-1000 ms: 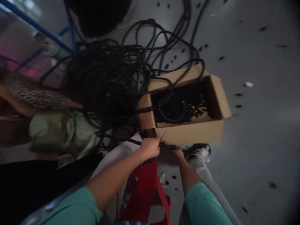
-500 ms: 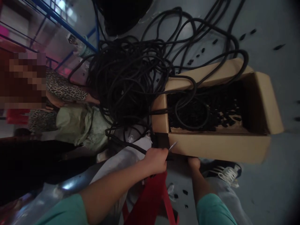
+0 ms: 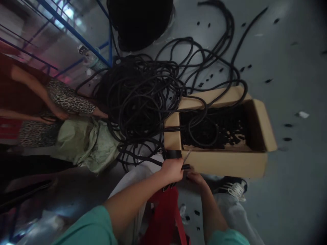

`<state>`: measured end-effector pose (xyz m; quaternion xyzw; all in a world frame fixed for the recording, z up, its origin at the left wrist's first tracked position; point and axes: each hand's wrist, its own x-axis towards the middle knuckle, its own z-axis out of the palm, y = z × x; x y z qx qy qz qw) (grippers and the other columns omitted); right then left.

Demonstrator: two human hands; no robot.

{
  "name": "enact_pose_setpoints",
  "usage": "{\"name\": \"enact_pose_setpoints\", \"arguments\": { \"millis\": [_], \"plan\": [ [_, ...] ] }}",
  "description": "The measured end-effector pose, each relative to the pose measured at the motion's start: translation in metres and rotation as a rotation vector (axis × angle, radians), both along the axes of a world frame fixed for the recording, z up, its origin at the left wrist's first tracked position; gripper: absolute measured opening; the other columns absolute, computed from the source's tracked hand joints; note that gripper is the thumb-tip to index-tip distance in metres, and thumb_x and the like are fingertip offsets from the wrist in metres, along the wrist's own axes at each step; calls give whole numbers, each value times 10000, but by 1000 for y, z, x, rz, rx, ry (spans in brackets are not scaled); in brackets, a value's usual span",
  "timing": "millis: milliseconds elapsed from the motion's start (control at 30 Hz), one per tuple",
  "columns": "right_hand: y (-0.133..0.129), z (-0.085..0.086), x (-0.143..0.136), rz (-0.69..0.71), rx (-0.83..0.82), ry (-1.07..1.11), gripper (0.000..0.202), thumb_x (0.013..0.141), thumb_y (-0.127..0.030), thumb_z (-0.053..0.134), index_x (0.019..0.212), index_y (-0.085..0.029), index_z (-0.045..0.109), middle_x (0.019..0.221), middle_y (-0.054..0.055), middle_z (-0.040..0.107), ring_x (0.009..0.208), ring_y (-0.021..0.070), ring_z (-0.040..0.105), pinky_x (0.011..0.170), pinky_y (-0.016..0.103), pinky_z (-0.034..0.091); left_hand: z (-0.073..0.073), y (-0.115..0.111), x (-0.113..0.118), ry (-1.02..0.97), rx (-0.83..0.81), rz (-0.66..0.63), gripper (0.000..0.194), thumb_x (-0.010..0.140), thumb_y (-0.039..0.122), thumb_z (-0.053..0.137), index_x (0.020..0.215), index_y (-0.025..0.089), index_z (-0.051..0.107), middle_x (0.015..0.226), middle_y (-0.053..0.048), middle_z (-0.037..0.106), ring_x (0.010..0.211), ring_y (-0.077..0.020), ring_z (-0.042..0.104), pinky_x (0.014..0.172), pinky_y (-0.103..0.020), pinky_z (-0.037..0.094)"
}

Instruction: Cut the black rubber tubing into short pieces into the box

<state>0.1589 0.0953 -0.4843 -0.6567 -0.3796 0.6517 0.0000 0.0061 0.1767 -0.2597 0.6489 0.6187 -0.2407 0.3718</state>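
Observation:
My left hand is closed round a thick black tube, whose cut end pokes out past my fingers towards the right. A thin metal blade also sticks up from that hand, and dark loops like scissor handles hang below it. Just right of the tube's end is my right hand, its fingers drawn together; what they hold, if anything, I cannot make out. Beside both hands stands a cardboard box with many short black pieces inside. Loops of tube lie over its left end.
A big tangle of black tube lies left of the box. A co-worker's hand touches its edge, beside a greenish sack. Blue rack, black bundle and red stool stand around; black bits dot the floor.
My right hand has moved left from under the box's side to near my left hand. The tube's end now shows beyond my left hand. The whole view has shifted somewhat.

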Motion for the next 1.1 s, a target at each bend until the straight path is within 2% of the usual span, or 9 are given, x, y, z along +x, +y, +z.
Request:
{"name": "enact_pose_setpoints", "arguments": {
  "millis": [200, 300, 367, 500, 600, 700, 833, 1033, 1100],
  "plan": [
    [79, 89, 29, -219, 172, 63, 412, 725, -548, 411, 952, -218, 507, 905, 59, 610, 808, 166, 617, 662, 286, 496, 35, -6, -14, -134, 151, 125, 266, 762, 298, 450, 977, 163, 532, 981, -113, 644, 924, -248, 608, 762, -345, 481],
    [110, 149, 39, -363, 307, -85, 508, 630, -531, 537, 1023, -217, 470, 898, 44, 576, 751, 164, 591, 613, 288, 484, 61, -18, -18, -194, 211, 196, 268, 759, 311, 461, 970, 165, 539, 979, -111, 642, 930, -246, 606, 768, -342, 478],
    [109, 194, 35, -397, 414, -14, 531, 578, -486, 612, 1005, -192, 498, 838, 30, 573, 724, 158, 580, 630, 293, 480, 80, -26, -19, -219, 267, 263, 275, 760, 311, 458, 975, 157, 536, 969, -114, 642, 924, -245, 607, 762, -341, 478],
    [55, 269, 9, -319, 581, 185, 465, 595, -450, 646, 963, -179, 556, 803, 32, 594, 734, 173, 592, 718, 345, 484, 120, -44, -14, -293, 380, 382, 264, 772, 300, 440, 970, 147, 524, 989, -113, 636, 930, -236, 602, 757, -324, 478],
    [0, 304, -13, -185, 688, 184, 487, 609, -436, 643, 1017, -188, 548, 945, 81, 596, 876, 214, 575, 767, 366, 480, 152, -65, -10, -358, 424, 390, 257, 780, 305, 436, 970, 150, 514, 991, -115, 632, 933, -236, 600, 765, -326, 475],
    [-46, 326, -31, -105, 844, 93, 506, 677, -453, 555, 1103, -186, 503, 1083, 124, 525, 992, 243, 518, 809, 400, 460, 179, -92, -11, -399, 465, 362, 258, 774, 302, 454, 974, 146, 504, 990, -122, 627, 934, -244, 596, 770, -334, 473],
    [-85, 348, -48, -30, 1062, -73, 511, 705, -418, 507, 1156, -182, 470, 1066, 127, 509, 984, 252, 494, 851, 436, 418, 204, -125, -20, -386, 544, 381, 231, 790, 270, 440, 982, 148, 480, 1000, -124, 612, 941, -234, 587, 777, -332, 468],
    [-117, 372, -65, -87, 1023, 26, 700, 638, -275, 509, 1287, -152, 279, 1055, 117, 540, 913, 215, 548, 820, 376, 438, 234, -161, -22, -440, 630, 361, 217, 805, 299, 428, 972, 165, 465, 999, -102, 608, 956, -218, 578, 789, -317, 460],
    [-124, 382, -67, -99, 1003, 21, 669, 628, -240, 486, 1265, -148, 304, 1067, 125, 550, 927, 221, 557, 806, 353, 440, 244, -173, -19, -459, 637, 326, 230, 805, 306, 419, 977, 159, 458, 1009, -113, 602, 958, -230, 577, 784, -327, 459]
  ]
}}
